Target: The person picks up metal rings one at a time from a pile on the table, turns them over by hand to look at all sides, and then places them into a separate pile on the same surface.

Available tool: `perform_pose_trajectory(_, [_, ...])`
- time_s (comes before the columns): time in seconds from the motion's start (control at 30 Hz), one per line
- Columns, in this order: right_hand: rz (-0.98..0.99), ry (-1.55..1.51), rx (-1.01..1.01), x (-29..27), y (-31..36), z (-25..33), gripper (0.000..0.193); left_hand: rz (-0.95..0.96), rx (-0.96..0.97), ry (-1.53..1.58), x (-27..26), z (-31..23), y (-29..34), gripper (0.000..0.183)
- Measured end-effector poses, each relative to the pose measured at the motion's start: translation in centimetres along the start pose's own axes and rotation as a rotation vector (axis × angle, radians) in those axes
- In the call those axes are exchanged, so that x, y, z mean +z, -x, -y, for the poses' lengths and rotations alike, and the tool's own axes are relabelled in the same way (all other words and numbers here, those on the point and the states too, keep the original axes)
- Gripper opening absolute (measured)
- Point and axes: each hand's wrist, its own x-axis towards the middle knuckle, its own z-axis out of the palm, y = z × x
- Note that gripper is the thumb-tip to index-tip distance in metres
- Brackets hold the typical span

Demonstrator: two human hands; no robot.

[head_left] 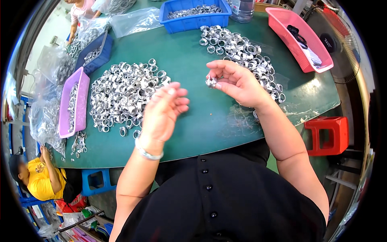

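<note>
My right hand (pixel 236 82) pinches a small silvery metal ring part (pixel 211 82) between thumb and fingers, above the green tabletop (pixel 197 121). Closer to the left, my left hand (pixel 165 111) hovers at the edge of a big pile of similar metal rings (pixel 121 92). Its fingers look extended and slightly blurred, and I see nothing in them. Behind my right hand spreads a second heap of metal rings (pixel 242 48), partly hidden by that hand and forearm.
A blue bin (pixel 195 25) of rings stands at the back, beside a clear plastic jug (pixel 242 10). A pink basket (pixel 298 52) is at the right; a purple basket (pixel 84 105) and another blue bin (pixel 102 60) at the left. Two people (pixel 44 177) work nearby. A red stool (pixel 332 135) stands right.
</note>
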Motion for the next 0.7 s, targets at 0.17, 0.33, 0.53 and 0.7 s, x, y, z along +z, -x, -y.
perform_pose_trajectory(0.17, [0.042, 0.211, -0.169, 1.2, 0.3, 0.7, 0.045, 0.085, -0.065, -0.195, 3.4, 1.8, 0.4, 0.030])
perform_pose_trajectory(0.33, [0.069, 0.645, -0.409, 1.9, 0.4, 1.4, 0.050, 0.106, -0.015, -0.294, 3.7, 1.9, 0.0, 0.027])
perform_pose_trajectory(0.53, [-0.039, 0.614, -0.353, 1.9, 0.6, 1.0, 0.053, 0.183, 0.248, -0.279, 3.3, 2.0, 0.3, 0.033])
perform_pose_trajectory(0.7, [-0.017, 0.597, -0.381, 1.9, 0.6, 0.9, 0.052, 0.165, 0.423, -0.541, 2.7, 2.3, 0.3, 0.037])
